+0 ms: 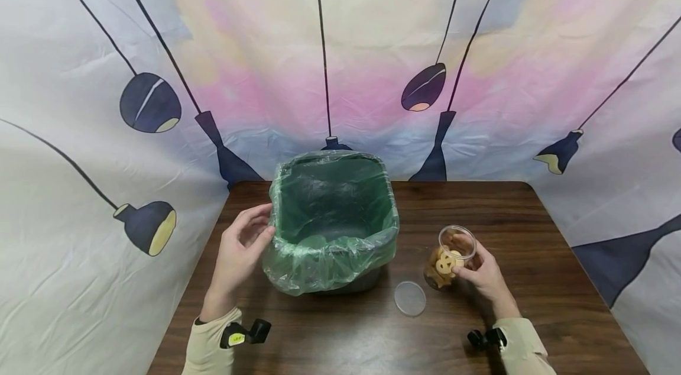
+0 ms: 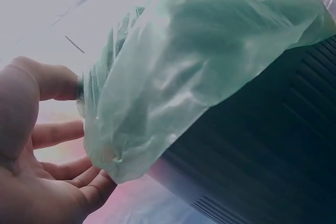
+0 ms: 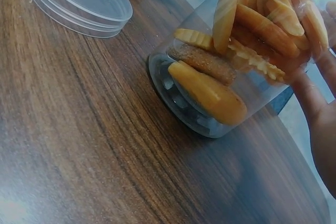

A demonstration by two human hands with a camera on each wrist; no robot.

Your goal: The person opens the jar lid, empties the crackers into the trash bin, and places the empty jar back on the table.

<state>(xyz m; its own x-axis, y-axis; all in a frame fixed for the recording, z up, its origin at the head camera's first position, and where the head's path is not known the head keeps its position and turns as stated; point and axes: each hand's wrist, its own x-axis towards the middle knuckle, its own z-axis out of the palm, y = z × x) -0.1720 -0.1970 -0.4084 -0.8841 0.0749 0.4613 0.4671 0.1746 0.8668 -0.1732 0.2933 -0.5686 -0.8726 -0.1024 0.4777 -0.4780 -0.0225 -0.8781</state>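
Observation:
A small bin (image 1: 346, 285) with a green plastic liner (image 1: 324, 265) folded over its rim stands with its mouth facing up. At its left side, my left hand (image 1: 236, 254) touches the liner with thumb and fingertips; in the left wrist view the thumb and fingers (image 2: 63, 132) meet the liner's edge. My right hand (image 1: 486, 274) grips a clear jar (image 1: 438, 277) near its uncovered mouth, thumb in front. Biscuits (image 3: 262, 24) of several shapes fill much of the jar, with its base close over the table.
A clear round lid (image 1: 410, 298) lies on the dark wooden table (image 1: 340, 339) between the bin and the jar. Behind the table hangs a cloth (image 1: 372, 26) printed with lamps. Each wrist wears a small black camera.

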